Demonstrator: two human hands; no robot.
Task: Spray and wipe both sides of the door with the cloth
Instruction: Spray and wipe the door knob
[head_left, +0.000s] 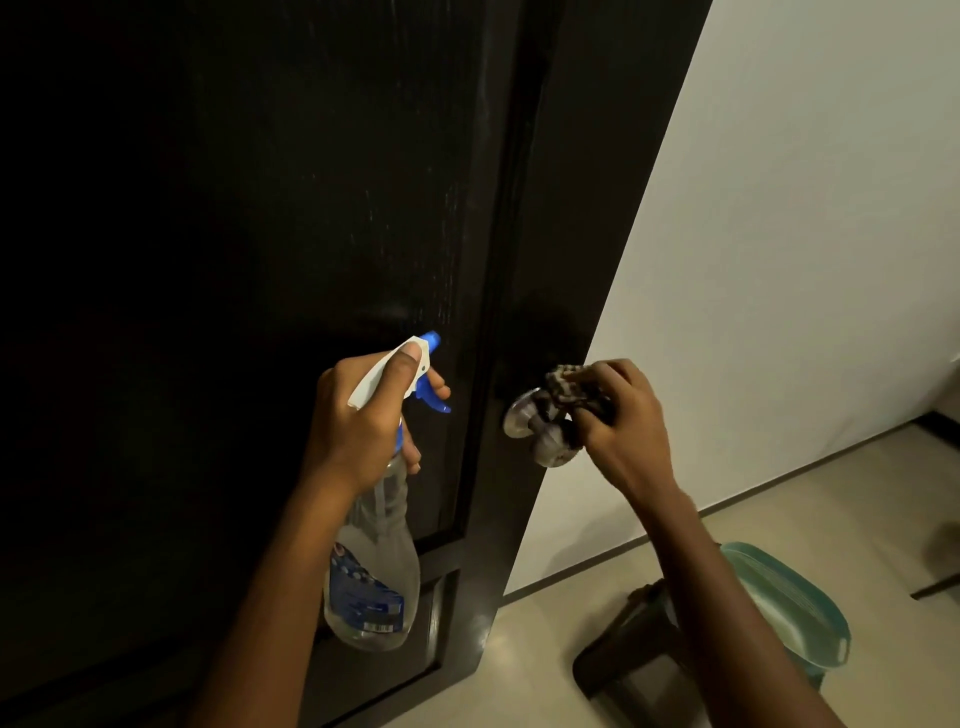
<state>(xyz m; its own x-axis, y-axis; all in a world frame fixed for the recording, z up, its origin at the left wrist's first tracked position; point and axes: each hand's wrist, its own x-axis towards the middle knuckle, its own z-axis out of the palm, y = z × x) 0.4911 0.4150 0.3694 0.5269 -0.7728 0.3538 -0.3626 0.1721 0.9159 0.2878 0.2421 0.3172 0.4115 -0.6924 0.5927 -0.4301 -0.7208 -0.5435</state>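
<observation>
Presently, one dark door (260, 260) faces me. My left hand (358, 415) grips one spray bottle (371, 582); my right hand (623, 415) clutches one cloth (569, 387) against one knob (540, 436).

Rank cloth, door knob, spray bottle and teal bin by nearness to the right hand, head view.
1. cloth, in the right hand
2. door knob, touching the cloth
3. spray bottle, in left hand
4. teal bin, on floor
</observation>
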